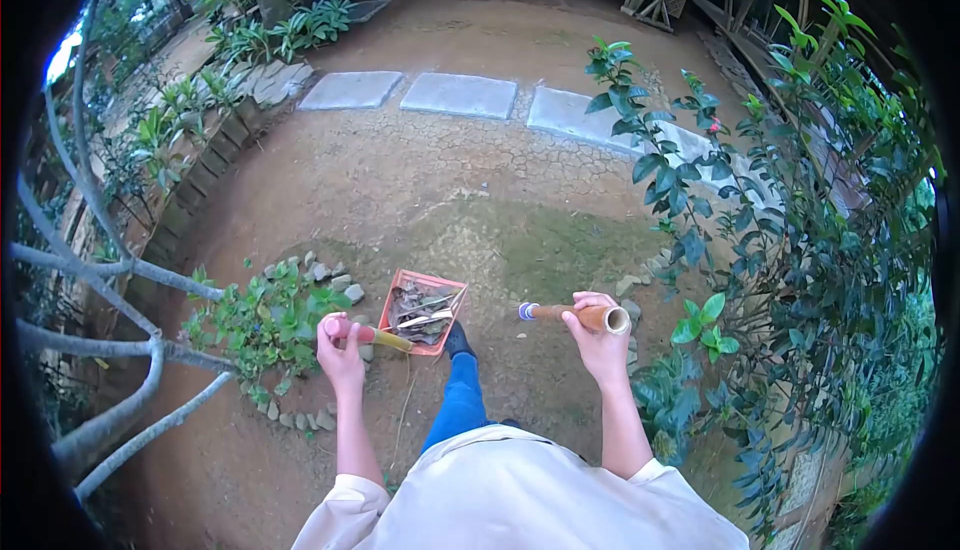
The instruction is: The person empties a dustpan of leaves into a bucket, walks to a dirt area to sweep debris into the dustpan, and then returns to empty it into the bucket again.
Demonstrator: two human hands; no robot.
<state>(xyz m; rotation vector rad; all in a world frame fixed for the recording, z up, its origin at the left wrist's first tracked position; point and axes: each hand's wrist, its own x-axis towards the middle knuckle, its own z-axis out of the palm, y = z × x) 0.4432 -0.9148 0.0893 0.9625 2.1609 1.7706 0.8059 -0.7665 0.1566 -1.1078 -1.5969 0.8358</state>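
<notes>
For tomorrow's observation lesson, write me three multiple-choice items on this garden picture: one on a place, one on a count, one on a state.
1. Where does the orange dustpan lie?
A. on the bare ground by the person's foot
B. on the stone slabs
C. in the bush

2. How many pale stone slabs show clearly in a row across the path?
A. one
B. three
C. six

3. What is the state of the right hand?
A. open and empty
B. flat on the ground
C. closed round a bamboo pole

Answers: 1 A, it sits on the dirt beside the dark shoe; 2 B, three lie side by side; 3 C, its fingers wrap the pole, while the left hand grips a pink handle.
</notes>
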